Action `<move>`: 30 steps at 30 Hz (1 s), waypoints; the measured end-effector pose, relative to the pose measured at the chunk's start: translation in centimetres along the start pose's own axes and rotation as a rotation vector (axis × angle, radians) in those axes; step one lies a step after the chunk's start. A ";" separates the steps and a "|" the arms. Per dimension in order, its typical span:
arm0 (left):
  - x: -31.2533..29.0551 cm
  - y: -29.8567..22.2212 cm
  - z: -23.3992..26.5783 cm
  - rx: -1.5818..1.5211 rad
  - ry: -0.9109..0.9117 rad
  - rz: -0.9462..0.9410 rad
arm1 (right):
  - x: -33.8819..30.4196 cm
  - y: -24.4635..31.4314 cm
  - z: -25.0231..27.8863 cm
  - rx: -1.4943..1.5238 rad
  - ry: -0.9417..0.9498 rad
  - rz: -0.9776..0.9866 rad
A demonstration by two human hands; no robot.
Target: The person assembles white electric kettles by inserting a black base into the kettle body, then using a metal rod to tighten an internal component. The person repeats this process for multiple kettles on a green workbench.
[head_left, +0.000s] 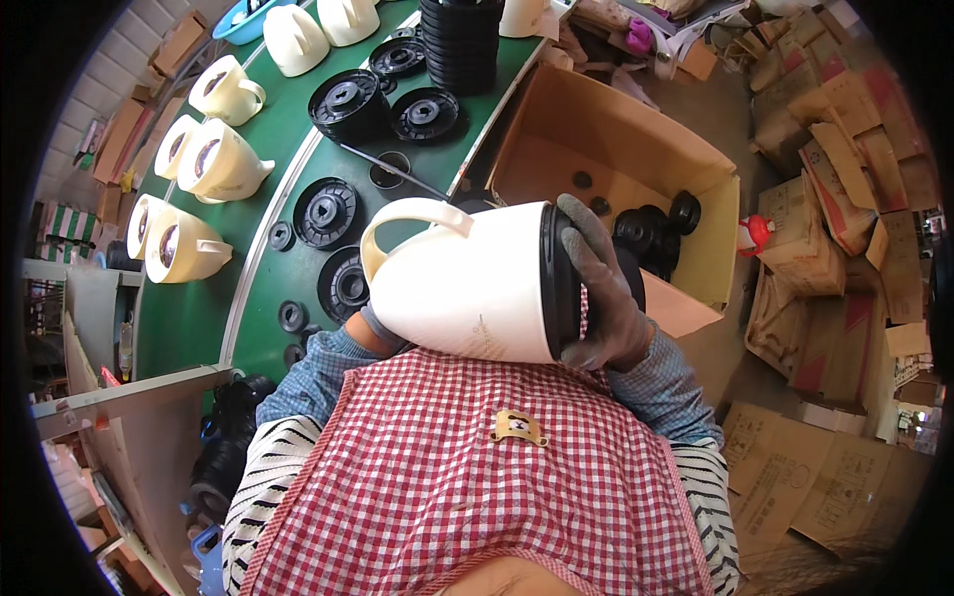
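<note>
A cream-white jug (462, 288) with a loop handle lies on its side in front of my chest, its handle up and toward the left. A black round base (563, 288) covers its right end. My right hand (608, 298), in a grey glove, grips that base, with fingers over the top and the thumb below. My left hand (383, 326), also gloved, supports the jug's left end from beneath; its fingers are hidden behind the jug. Close by on the green table (268, 333) lie black ribbed discs (326, 212) and smaller black caps (281, 235).
Several cream jugs (221, 159) stand along the table's left side. A stack of black rings (460, 45) rises at the far end, near a thin rod (393, 171). To the right, an open cardboard box (586, 119) holds black round parts (646, 230). Flattened cartons (795, 477) lie farther right.
</note>
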State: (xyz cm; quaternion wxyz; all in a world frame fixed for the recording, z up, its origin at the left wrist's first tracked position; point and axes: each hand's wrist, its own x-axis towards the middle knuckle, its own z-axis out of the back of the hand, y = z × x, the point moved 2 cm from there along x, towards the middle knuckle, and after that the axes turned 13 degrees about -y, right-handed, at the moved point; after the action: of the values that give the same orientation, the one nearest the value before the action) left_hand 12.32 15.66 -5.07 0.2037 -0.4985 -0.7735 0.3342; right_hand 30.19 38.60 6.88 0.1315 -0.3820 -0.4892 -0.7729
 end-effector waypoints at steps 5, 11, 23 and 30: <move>0.3 -2.1 -2.1 0.116 0.070 -0.117 | -0.4 0.0 -0.7 0.096 -0.115 -0.153; 0.8 -1.2 -1.1 0.107 0.045 0.016 | -0.5 0.5 -0.3 0.053 -0.078 -0.049; 2.5 -2.0 -5.4 -0.181 0.028 0.229 | 3.1 5.1 1.8 -0.183 0.131 0.205; 4.9 -7.7 -4.5 0.878 -0.194 -0.438 | 0.6 0.6 0.9 0.592 -0.313 -0.836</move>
State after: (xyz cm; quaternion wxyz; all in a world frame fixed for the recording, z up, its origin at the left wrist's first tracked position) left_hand 8.25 19.37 3.52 0.3866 -0.1582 -0.6619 0.6224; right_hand 30.57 39.19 7.96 -0.1601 -0.2119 -0.8105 -0.5220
